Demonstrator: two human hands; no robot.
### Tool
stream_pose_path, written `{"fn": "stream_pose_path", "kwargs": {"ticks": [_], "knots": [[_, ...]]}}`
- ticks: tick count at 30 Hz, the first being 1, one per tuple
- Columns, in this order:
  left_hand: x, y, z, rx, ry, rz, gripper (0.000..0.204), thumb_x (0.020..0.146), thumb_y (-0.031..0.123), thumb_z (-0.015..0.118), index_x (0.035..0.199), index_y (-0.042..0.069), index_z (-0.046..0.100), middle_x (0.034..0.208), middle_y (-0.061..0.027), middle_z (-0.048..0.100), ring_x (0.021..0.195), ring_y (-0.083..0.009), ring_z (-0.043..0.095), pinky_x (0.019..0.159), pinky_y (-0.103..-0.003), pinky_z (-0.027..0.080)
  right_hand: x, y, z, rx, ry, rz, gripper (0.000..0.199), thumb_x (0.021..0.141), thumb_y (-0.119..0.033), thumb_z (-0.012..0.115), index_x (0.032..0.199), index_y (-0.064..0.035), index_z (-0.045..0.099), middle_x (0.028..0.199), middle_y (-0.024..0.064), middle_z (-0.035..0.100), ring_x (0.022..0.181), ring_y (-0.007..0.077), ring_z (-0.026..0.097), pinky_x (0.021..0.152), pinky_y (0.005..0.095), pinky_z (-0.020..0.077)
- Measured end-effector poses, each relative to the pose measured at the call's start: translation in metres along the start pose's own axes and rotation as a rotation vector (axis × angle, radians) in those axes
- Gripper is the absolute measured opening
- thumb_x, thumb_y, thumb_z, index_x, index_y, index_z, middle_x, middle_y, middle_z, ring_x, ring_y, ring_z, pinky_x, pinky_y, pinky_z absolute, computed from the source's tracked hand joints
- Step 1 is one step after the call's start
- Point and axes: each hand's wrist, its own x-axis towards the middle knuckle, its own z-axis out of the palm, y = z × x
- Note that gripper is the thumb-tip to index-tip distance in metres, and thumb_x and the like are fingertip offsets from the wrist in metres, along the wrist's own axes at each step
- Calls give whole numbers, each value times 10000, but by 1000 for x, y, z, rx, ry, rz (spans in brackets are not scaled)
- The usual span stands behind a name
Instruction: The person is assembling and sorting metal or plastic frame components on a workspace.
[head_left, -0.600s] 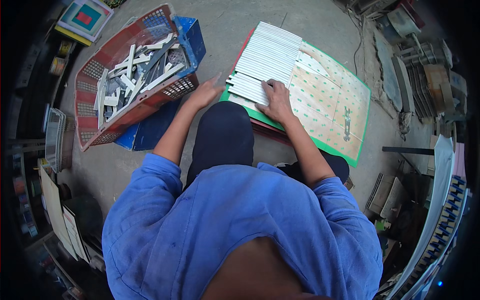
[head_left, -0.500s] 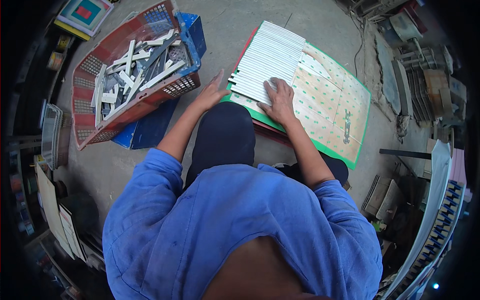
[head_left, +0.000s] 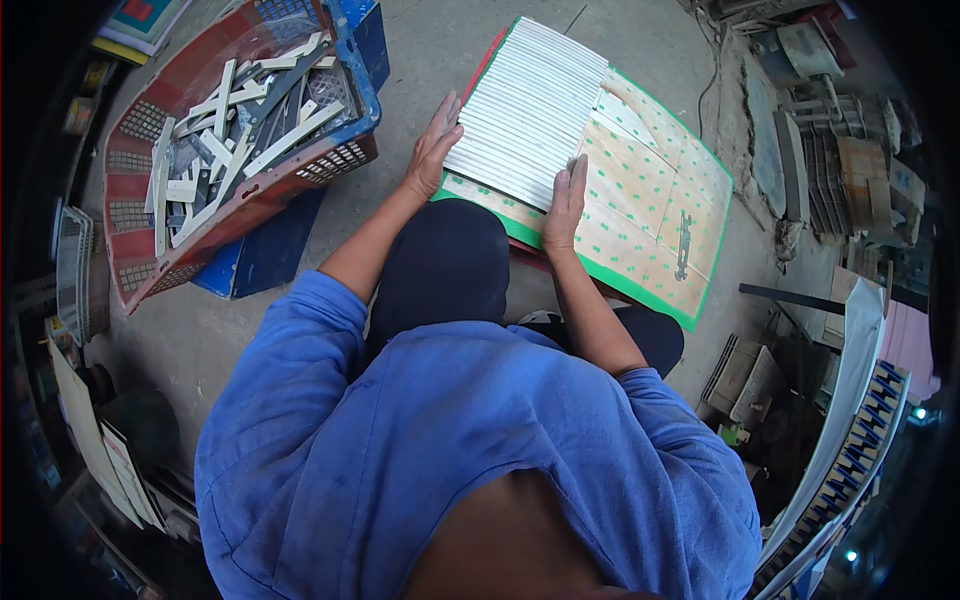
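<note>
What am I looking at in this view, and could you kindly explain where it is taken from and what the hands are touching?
There is no machine here: you see a person's own bare hands. The camera sits on the person's head and looks down, and its wide lens bends straight edges near the rim. In front lies a green-edged board, with white strips set side by side on it. The left hand is held flat against their left ends, and the right hand is at their right edge, fingers straight; neither grips anything. To the left, a red basket holds loose strips, pale and dark, in a jumble, with a blue box partly hidden by it.
</note>
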Motion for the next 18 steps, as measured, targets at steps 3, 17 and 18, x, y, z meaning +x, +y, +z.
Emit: {"fn": "stream_pose_path", "kwargs": {"ticks": [3,17,18], "knots": [[1,0,-1,-78,3,-33,674,852,268,430,1382,-33,141,1411,-253,199,1320,-286,220,1066,-313,167,0,-5,1,215,-8,66,648,927,-338,391,1352,91,156,1413,245,194,1320,297,209,1073,328,153],[13,-14,-5,-14,-25,4,642,870,296,393,1374,-39,179,1416,-227,215,1330,-270,192,1072,-307,144,12,7,-5,327,-72,61,630,960,-338,273,1371,59,10,1466,153,27,1354,233,90,1088,292,101],[14,-13,-5,-14,-25,5,642,870,296,393,1374,-39,179,1416,-227,215,1330,-270,192,1072,-307,144,12,6,-5,415,-61,70,628,960,-339,272,1371,59,12,1467,148,25,1354,232,89,1089,294,102]]}}
